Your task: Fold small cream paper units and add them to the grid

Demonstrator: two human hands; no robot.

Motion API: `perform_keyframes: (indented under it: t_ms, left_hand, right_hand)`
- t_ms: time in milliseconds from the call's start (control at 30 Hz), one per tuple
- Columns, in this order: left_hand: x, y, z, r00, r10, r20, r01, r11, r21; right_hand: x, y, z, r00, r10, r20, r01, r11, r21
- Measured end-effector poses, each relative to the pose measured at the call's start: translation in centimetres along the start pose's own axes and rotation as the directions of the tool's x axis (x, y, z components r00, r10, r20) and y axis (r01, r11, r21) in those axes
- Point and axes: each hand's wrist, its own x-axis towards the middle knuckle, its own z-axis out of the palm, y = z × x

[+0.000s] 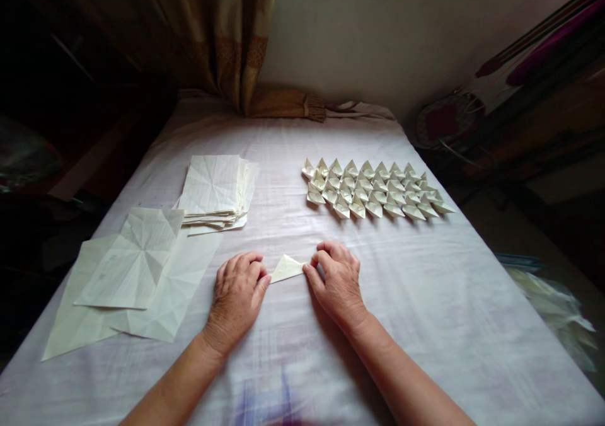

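- Left of the left hand: loose sheets, creased but flat, seemingly not yet shaped.
- Beyond it: a stack, likewise flat.
- Left hand: pinching one tip of the paper.
- Between hands: that paper, apparently part-folded.
- Right hand: pinching its other tip.
- Beyond: rows of boats, seemingly done.

Bare hands, bare forearms

The left hand and the right hand are bare, and so are the left forearm and right forearm, as far as the lower edge of the view. Both forearms are broad and smooth in outline, tapering to narrower wrists. The backs of the hands are wide, with fine creases over the skin and rounded knuckles. The fingers look sturdy, the thumbs thick; nail detail is too small to tell.
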Motion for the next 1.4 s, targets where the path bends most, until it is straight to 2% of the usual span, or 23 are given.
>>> perform_keyframes:
  t_ms: [167,233,333,400,467,633,767,933,1067,1233,1400]
  left_hand:
    - [0.0,-0.7,-0.5,1.000,-0.014,0.000,0.014,1.000,-0.006]
    - [0.0,-0.4,-0.6,0.999,-0.009,-0.037,0.009,1.000,-0.006]
    - [0.2,0.6,-0.3,0.992,0.095,-0.084,-0.095,0.995,-0.002]
    - [0.4,1.5,0.1,0.965,0.260,0.000,-0.260,0.965,0.012]
    - [0.5,2.1,0.6,0.910,0.395,0.124,-0.401,0.916,0.030]
    - [0.3,1.3,0.6,0.866,0.396,0.306,-0.438,0.895,0.082]
    - [-0.2,-0.3,-0.2,0.849,0.390,0.356,-0.451,0.887,0.103]
    - [-0.9,-2.1,-1.1,0.855,0.398,0.332,-0.460,0.878,0.133]
    - [-1.1,-2.3,-1.7,0.864,0.413,0.288,-0.461,0.879,0.122]
    - [-0.1,-0.3,-1.2,0.940,0.333,0.074,-0.338,0.939,0.068]
    - [1.3,1.7,0.0,0.990,0.141,0.008,-0.142,0.989,0.039]
  right_hand:
    - [0.0,0.0,0.0,1.000,-0.010,-0.013,0.010,1.000,0.022]
    - [-0.1,0.0,0.0,1.000,-0.014,-0.016,0.014,1.000,0.021]
    - [-0.1,0.1,0.1,0.999,-0.027,-0.026,0.027,0.999,0.024]
    - [-0.2,0.2,0.2,0.999,-0.038,-0.033,0.038,0.999,0.019]
    - [-0.2,0.3,0.2,0.998,-0.044,-0.034,0.044,0.999,0.006]
    - [-0.2,0.3,0.1,0.998,-0.057,-0.028,0.056,0.998,-0.008]
    - [-0.2,0.2,0.1,0.998,-0.058,-0.034,0.057,0.998,-0.008]
    - [-0.3,0.2,0.2,0.997,-0.057,-0.048,0.057,0.998,0.009]
    - [-0.4,0.6,0.4,0.996,-0.071,-0.053,0.073,0.997,0.033]
    - [-0.4,0.9,0.4,0.986,-0.169,-0.017,0.170,0.983,0.064]
    - [-0.5,0.9,0.3,0.979,-0.204,0.001,0.203,0.977,0.069]
